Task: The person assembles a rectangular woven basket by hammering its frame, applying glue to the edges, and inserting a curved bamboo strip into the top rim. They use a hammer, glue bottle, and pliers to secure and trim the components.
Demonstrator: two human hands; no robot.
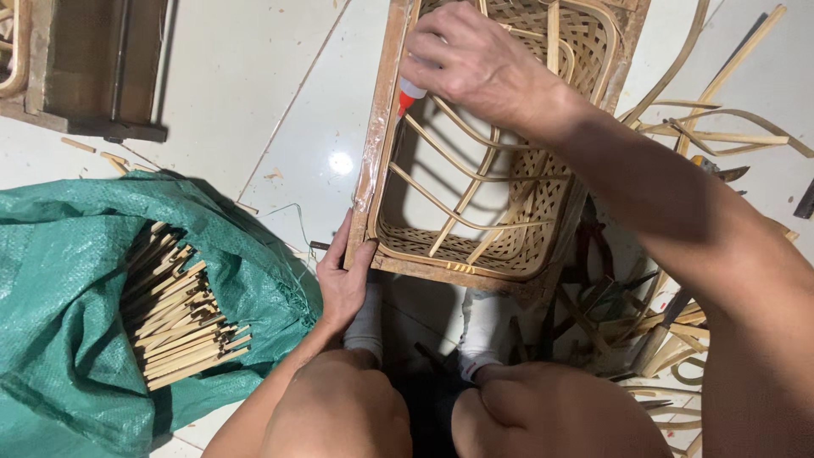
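Note:
A woven bamboo basket [526, 229] sits inside a wooden frame [379, 144] on the floor, between my knees. My left hand [342, 276] grips the frame's near left corner. My right hand [475, 59] is closed around a small white glue bottle with a red nozzle [407, 95]. The nozzle points down at the frame's left rail, next to the basket rim. Thin curved bamboo ribs [458, 182] cross the basket's open inside.
A green woven sack [59, 280] full of short bamboo sticks [178, 318] lies at the left. Bent bamboo strips [721, 127] and hand tools [610, 297] are scattered at the right. A wooden box [93, 68] stands at the top left on white floor tiles.

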